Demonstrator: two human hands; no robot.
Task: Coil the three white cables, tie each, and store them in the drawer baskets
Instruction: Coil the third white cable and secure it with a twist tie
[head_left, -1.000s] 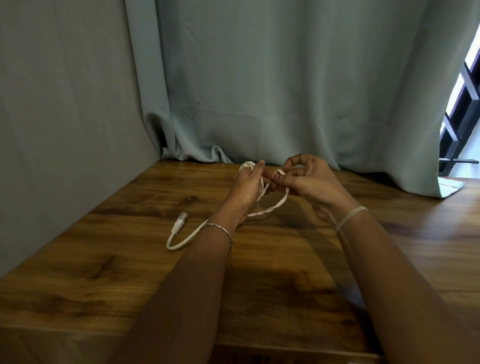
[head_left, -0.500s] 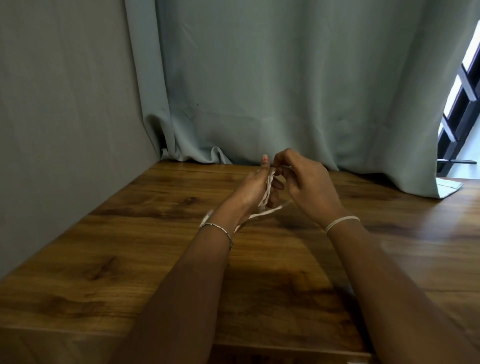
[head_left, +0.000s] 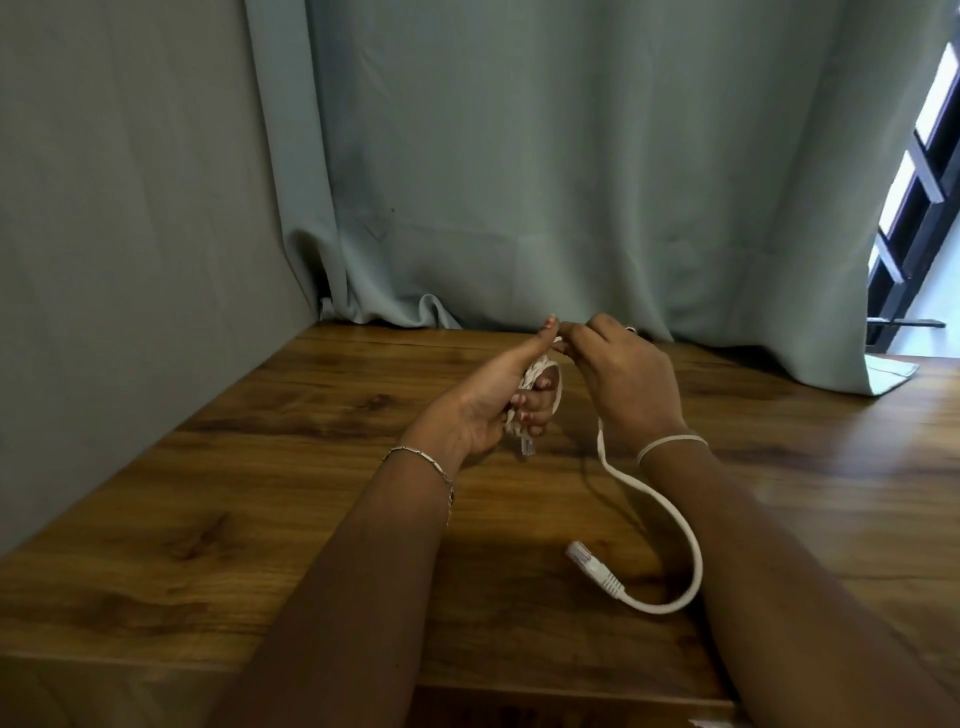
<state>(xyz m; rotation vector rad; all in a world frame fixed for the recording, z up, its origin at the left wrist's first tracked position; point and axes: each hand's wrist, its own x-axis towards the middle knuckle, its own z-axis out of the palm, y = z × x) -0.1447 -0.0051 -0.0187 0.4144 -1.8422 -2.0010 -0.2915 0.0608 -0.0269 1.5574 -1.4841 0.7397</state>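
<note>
My left hand (head_left: 498, 400) grips a small bundle of coiled white cable (head_left: 535, 387) above the wooden table (head_left: 260, 493); one clear plug hangs below its fingers. My right hand (head_left: 618, 379) pinches the same cable close to the left fingertips. From under the right hand the cable's free end (head_left: 670, 525) drops to the table, curves to the right and back, and ends in a white plug (head_left: 595, 566) lying on the wood. Only one cable is in view. No drawer or baskets show.
A grey-green curtain (head_left: 571, 208) hangs along the table's far edge, and a grey wall (head_left: 130, 234) closes the left side. A window with dark bars (head_left: 924, 182) is at the far right. The table's front edge runs along the bottom.
The cable's loose end, earlier trailing to the left of my left wrist, now lies on the right under my right arm. Both hands stay together at the coil, which has grown tighter.
</note>
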